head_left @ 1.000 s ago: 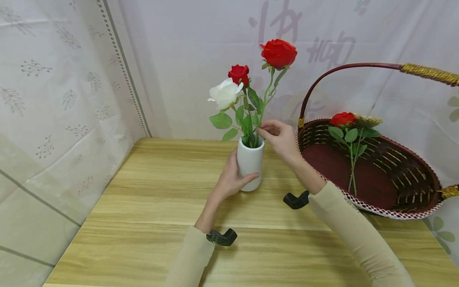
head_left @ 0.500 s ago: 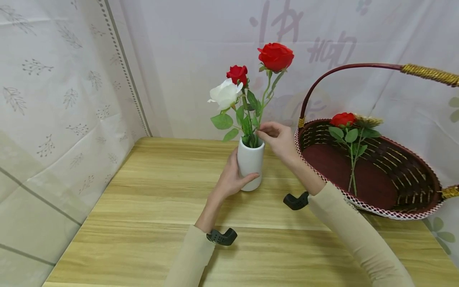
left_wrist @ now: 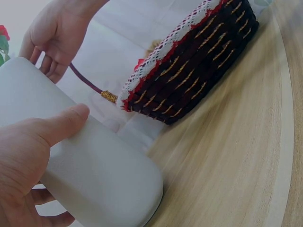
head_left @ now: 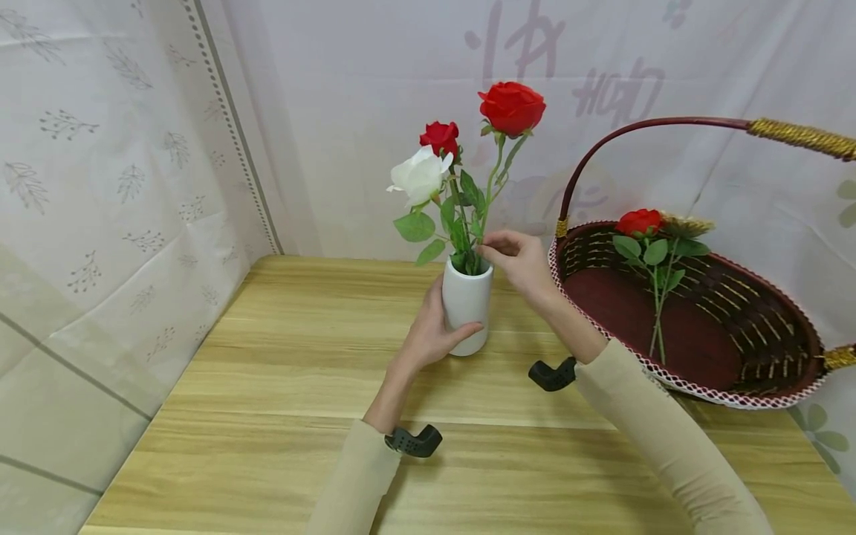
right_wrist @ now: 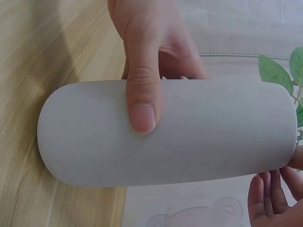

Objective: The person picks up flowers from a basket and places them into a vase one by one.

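Observation:
A white vase (head_left: 467, 308) stands upright on the wooden table. My left hand (head_left: 433, 331) grips it from the left, the thumb across its front; the left wrist view shows this thumb (left_wrist: 66, 124) lying on the smooth wall. In the vase are a white rose (head_left: 420, 176), a smaller red rose (head_left: 440, 139) and a taller large red rose (head_left: 512, 109). My right hand (head_left: 521, 264) pinches the large red rose's stem just above the rim. Its fingertips are right at the vase mouth in the right wrist view, partly hidden by the vase.
To the right, a dark woven basket (head_left: 769, 349) with a tall arched handle (head_left: 642, 130) holds another red rose (head_left: 639, 222) and a yellowish flower (head_left: 689, 226). Pale printed cloth (head_left: 361, 111) hangs behind the wooden table (head_left: 294, 357).
The large red rose has sunk slightly and shifted a little left, with my right hand lowering slightly along with it. The small red rose leans slightly further left. My left hand stays on the vase.

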{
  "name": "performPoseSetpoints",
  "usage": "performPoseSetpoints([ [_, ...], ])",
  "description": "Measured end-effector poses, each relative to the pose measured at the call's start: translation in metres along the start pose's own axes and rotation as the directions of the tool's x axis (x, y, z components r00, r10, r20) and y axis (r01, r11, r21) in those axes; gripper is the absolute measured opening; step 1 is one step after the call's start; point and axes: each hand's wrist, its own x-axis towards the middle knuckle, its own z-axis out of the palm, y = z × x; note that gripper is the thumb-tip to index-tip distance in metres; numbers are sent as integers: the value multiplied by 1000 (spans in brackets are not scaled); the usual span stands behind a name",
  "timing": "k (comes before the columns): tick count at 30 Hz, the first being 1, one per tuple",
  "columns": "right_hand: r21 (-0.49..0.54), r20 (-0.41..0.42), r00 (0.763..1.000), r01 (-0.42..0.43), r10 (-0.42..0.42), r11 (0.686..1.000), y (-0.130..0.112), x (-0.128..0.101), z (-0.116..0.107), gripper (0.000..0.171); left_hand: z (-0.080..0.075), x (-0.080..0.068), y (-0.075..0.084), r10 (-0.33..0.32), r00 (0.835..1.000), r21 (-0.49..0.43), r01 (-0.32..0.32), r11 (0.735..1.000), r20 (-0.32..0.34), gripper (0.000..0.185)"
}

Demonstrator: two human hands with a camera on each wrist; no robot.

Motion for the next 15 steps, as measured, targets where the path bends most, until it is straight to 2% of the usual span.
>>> performPoseSetpoints([
  [15, -5, -2, 1000, -17, 17, 1000, 0, -1, -1, 23, 1, 0, 1, 5, 1000, -6, -5, 1000, -3, 106],
])
